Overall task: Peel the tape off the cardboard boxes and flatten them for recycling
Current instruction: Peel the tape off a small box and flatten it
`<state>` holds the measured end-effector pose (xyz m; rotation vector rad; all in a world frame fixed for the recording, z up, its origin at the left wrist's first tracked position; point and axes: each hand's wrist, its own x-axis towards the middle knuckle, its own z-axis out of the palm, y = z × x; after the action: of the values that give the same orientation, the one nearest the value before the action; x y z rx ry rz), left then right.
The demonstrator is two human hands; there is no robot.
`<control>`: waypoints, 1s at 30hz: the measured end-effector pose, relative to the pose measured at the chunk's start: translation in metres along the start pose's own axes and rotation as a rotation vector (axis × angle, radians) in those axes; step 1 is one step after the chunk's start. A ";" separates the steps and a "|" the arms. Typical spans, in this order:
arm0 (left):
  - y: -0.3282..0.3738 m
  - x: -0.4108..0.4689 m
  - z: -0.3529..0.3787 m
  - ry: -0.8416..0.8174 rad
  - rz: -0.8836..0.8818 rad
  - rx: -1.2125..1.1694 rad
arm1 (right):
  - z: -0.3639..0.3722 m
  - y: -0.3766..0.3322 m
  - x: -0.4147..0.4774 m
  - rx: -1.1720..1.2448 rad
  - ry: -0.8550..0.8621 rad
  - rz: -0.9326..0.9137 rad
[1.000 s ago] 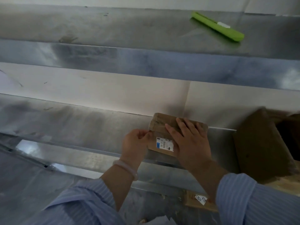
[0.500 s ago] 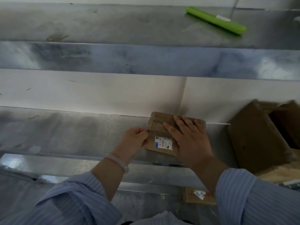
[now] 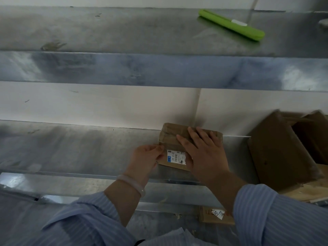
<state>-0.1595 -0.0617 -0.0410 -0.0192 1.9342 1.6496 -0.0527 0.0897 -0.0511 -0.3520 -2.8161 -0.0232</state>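
A small brown cardboard box (image 3: 172, 137) with a white shipping label (image 3: 175, 156) lies on the lower steel shelf (image 3: 71, 148). My right hand (image 3: 202, 153) rests flat on top of the box, fingers spread, pressing it down. My left hand (image 3: 145, 157) is at the box's left edge, with thumb and fingers pinched together on that edge; whether they hold tape I cannot tell. The right half of the box is hidden under my right hand.
A larger open brown box (image 3: 280, 153) sits at the right on the same shelf. A green utility knife (image 3: 232, 24) lies on the upper steel shelf (image 3: 106, 32). Below the shelf a labelled cardboard piece (image 3: 214, 214) lies low down.
Both hands stay on the small box in nearly the same pose. The view has shifted slightly, and the left fingers have pinched a little closer to the box's left edge.
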 end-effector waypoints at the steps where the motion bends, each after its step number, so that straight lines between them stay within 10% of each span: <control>1: 0.000 0.000 0.001 -0.005 -0.010 -0.022 | 0.000 0.000 0.000 -0.004 -0.008 0.000; 16: 0.007 0.010 -0.015 -0.194 -0.084 -0.425 | 0.000 0.003 -0.003 0.009 0.031 -0.043; 30: 0.014 0.017 -0.028 -0.010 0.595 0.480 | -0.002 0.004 0.000 0.053 0.019 -0.017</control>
<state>-0.1912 -0.0781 -0.0345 0.8178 2.4260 1.4517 -0.0507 0.0937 -0.0494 -0.3144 -2.7955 0.0438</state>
